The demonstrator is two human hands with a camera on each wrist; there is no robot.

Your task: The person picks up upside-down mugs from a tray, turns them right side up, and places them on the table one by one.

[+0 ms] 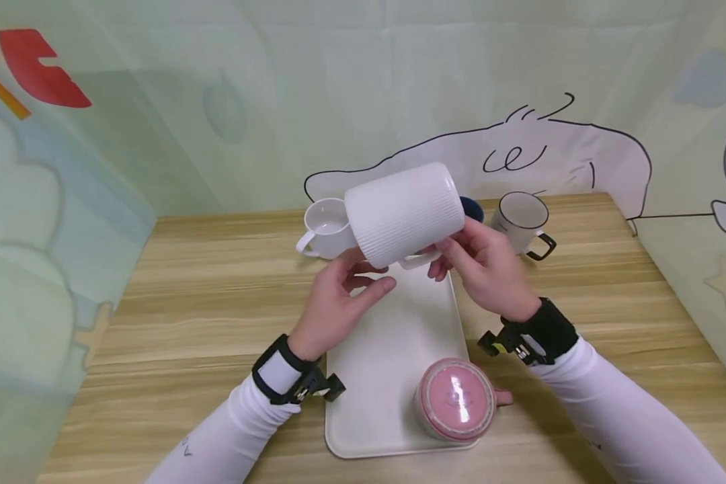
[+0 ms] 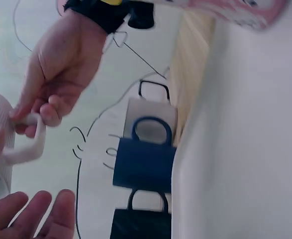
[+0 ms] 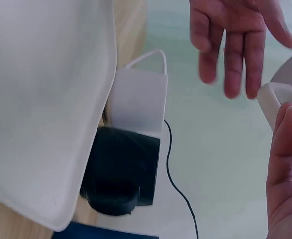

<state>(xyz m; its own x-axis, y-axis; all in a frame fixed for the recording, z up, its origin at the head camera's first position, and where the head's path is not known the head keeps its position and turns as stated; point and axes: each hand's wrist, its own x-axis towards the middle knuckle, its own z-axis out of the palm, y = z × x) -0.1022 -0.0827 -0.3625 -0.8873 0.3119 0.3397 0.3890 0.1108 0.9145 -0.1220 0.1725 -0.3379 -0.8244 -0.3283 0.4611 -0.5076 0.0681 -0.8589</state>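
A white, finely ribbed cylindrical ceramic mug (image 1: 402, 215) is tilting sideways in the air above the far part of the tray. The right hand's (image 1: 490, 269) thumb and fingers are pinching its handle (image 1: 420, 260), while the left hand's (image 1: 337, 299) fingers are spreading apart just beside it; whether they are touching it I cannot tell. Beneath, one off-white rectangular tray (image 1: 393, 336) is lying on the light wood-grain table (image 1: 218, 289), and one pink ceramic mug (image 1: 458, 400) is standing upside down at its near right corner. Beyond the far edge, four mugs are standing in a row, making six altogether: one plain white mug (image 1: 329, 235), one dark mug (image 3: 123, 159), one navy-blue mug (image 2: 145, 164) and one off-white mug with a black rim and handle (image 1: 522, 218). Both wrist views are showing the dark mug, which the raised one is hiding from the head view; there, only part of the navy-blue mug is peeking out.
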